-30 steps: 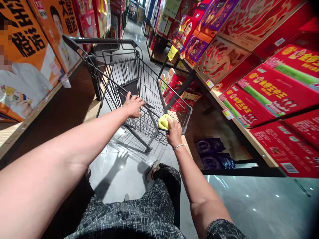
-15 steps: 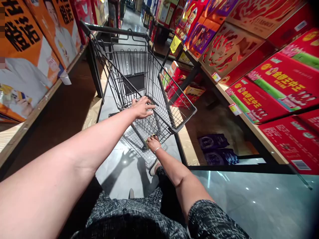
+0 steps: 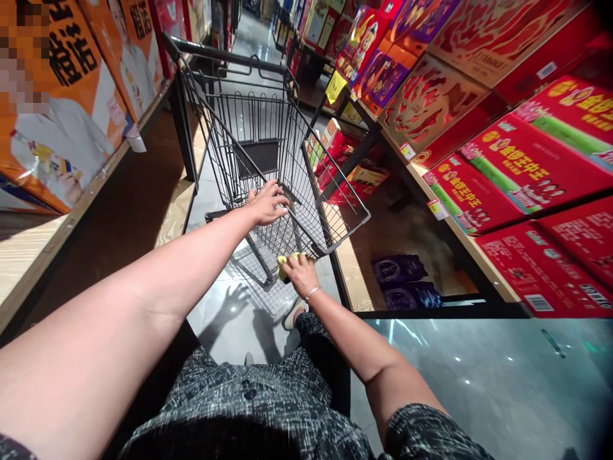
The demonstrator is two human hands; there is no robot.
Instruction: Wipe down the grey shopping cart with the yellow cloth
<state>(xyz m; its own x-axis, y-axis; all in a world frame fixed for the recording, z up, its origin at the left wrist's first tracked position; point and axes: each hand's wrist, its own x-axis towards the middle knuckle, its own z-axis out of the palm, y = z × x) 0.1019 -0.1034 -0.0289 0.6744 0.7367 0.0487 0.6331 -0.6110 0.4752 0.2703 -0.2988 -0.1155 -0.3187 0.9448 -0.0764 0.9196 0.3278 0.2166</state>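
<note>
A black wire shopping cart (image 3: 268, 137) stands in the aisle ahead of me, its basket tilted toward the right shelf. My left hand (image 3: 265, 203) rests on the near end of the basket, fingers curled over the wire. My right hand (image 3: 299, 271) is lower, closed on a yellow cloth (image 3: 283, 263) that presses against the cart's underside near the front rim. A thin bracelet circles my right wrist.
Red gift boxes (image 3: 522, 172) fill the slanted shelves on the right, with dark blue packs (image 3: 402, 281) on the low shelf. Orange display boxes (image 3: 71, 108) line the left shelf. Glossy grey floor tiles (image 3: 479, 383) lie below, and the aisle runs on beyond the cart.
My right hand dropped from the basket's front rim to below the cart with the yellow cloth, then came up slightly. The left hand stayed on the basket while the cart shifted a little.
</note>
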